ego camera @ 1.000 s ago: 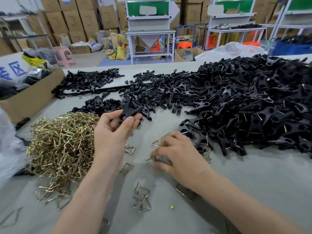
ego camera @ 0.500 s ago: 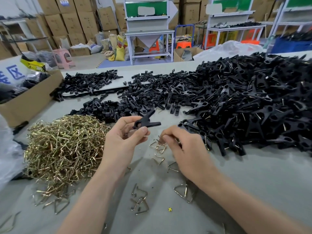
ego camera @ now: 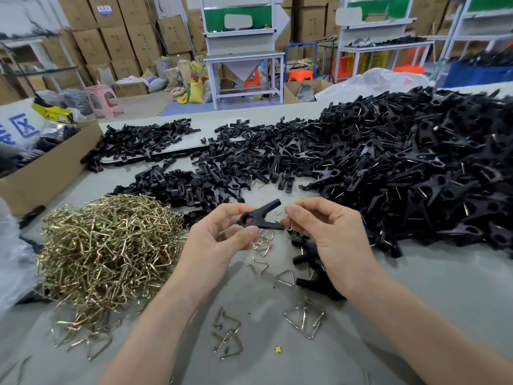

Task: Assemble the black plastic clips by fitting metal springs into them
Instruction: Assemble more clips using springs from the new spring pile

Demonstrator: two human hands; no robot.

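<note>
Your left hand (ego camera: 219, 245) pinches a clip (ego camera: 262, 218); your right hand (ego camera: 333, 240) pinches a spring (ego camera: 289, 228); sack (ego camera: 11, 118) reads blue "区".

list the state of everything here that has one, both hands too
black plastic clip: held in the air, forked end facing right
left hand: grips the clip's ring end
thin metal spring: at the clip's fork, seating unclear
right hand: pinches the spring
heap of brass-coloured wire springs: loose, piled
large heap of black clips: piled, wire showing in many
brown cardboard box: open-topped
</note>
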